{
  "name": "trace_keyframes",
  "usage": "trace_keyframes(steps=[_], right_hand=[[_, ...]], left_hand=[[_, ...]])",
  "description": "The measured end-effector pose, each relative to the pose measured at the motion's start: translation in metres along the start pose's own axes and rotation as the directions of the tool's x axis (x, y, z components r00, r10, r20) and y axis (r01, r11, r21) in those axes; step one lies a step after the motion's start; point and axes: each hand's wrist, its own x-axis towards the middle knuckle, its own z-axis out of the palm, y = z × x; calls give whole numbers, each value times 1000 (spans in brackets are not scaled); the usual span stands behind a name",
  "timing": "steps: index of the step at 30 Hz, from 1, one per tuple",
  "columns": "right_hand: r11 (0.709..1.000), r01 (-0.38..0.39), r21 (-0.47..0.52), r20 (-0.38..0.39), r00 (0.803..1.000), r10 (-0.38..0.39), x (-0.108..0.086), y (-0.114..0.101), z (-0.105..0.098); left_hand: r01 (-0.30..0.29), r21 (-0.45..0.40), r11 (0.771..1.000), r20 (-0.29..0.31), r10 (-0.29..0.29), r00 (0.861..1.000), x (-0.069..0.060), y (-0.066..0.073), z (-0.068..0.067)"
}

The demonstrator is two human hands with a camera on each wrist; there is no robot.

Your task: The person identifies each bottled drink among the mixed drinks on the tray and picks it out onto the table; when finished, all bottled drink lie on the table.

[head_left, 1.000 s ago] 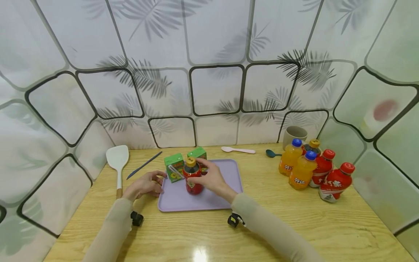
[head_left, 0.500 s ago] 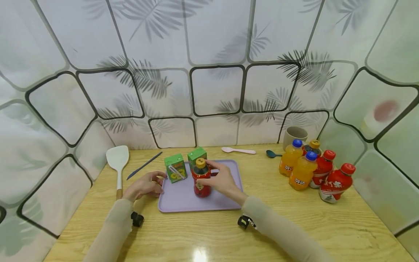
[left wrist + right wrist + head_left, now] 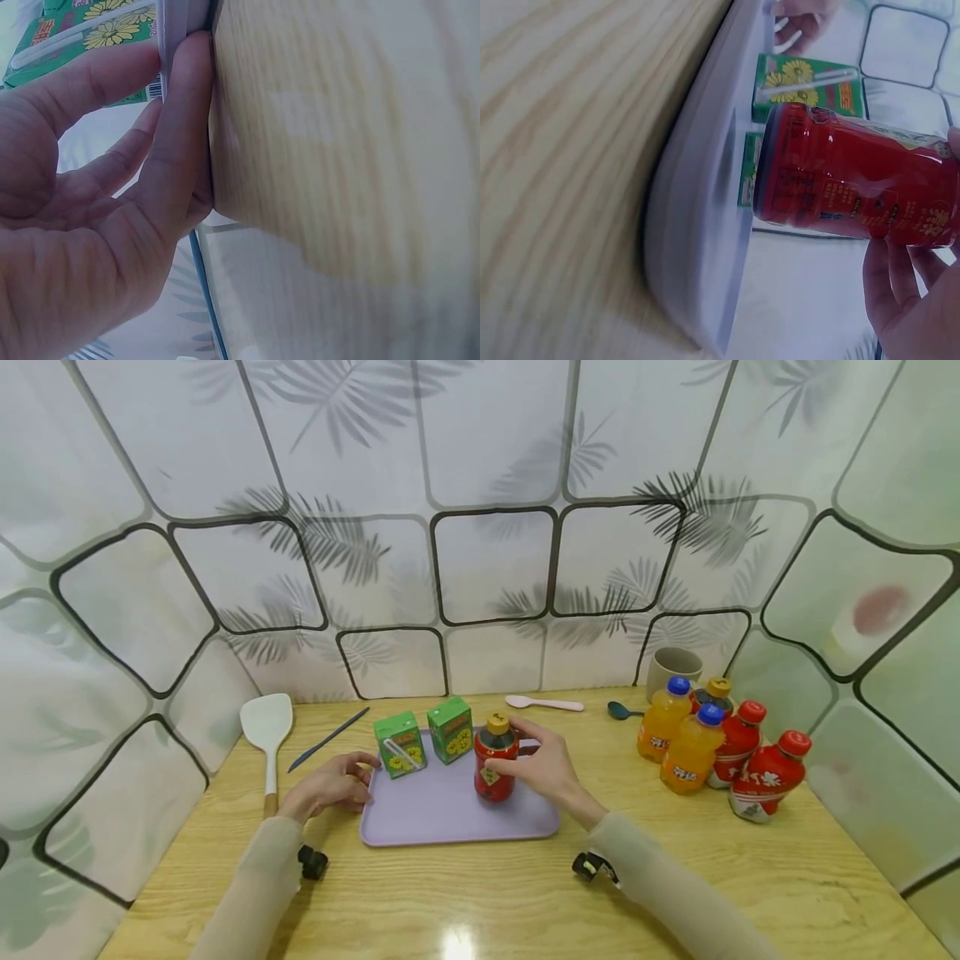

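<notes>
My right hand (image 3: 546,765) grips a red drink bottle (image 3: 495,770) with a yellow cap, thumb on one side and fingers on the other. The bottle is upright over the right part of the lilac tray (image 3: 435,822). In the right wrist view the red bottle (image 3: 840,176) seems to be a little above the tray surface. My left hand (image 3: 333,785) pinches the tray's left edge; the left wrist view shows thumb and index finger on the tray rim (image 3: 174,37). Two green drink cartons, a left carton (image 3: 401,745) with a straw and a right carton (image 3: 451,731), stand at the tray's back.
Orange soda bottles (image 3: 690,756), red-capped bottles (image 3: 768,781) and a yellow-capped bottle (image 3: 712,693) cluster at right before a grey cup (image 3: 673,667). A pink spoon (image 3: 543,702) and dark spoon (image 3: 624,711) lie behind. At left lie a white spatula (image 3: 267,727) and blue stick (image 3: 327,740).
My right hand has carried the red bottle rightward, away from the front of the cartons, uncovering the right carton. My left hand has stayed on the tray edge.
</notes>
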Motion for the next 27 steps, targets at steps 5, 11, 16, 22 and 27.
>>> trace_keyframes(steps=[5,11,16,22,27], right_hand=[[1000,29,8,-6,1000,-29,-3,4,-17],[999,26,19,-1,1000,-26,-9,10,-38],[1000,20,15,-9,1000,-20,-14,12,-55],[999,0,-44,-12,1000,0,-20,16,-73],[997,-20,-70,-18,1000,19,-24,17,-87]], left_hand=[[-11,10,1000,0,11,1000,0,1,0],[-4,7,1000,-2,4,1000,-1,0,0],[1,3,1000,-9,-1,1000,0,-1,0],[6,0,1000,-9,-6,1000,2,-2,0],[8,0,1000,-12,-8,1000,2,-3,0]])
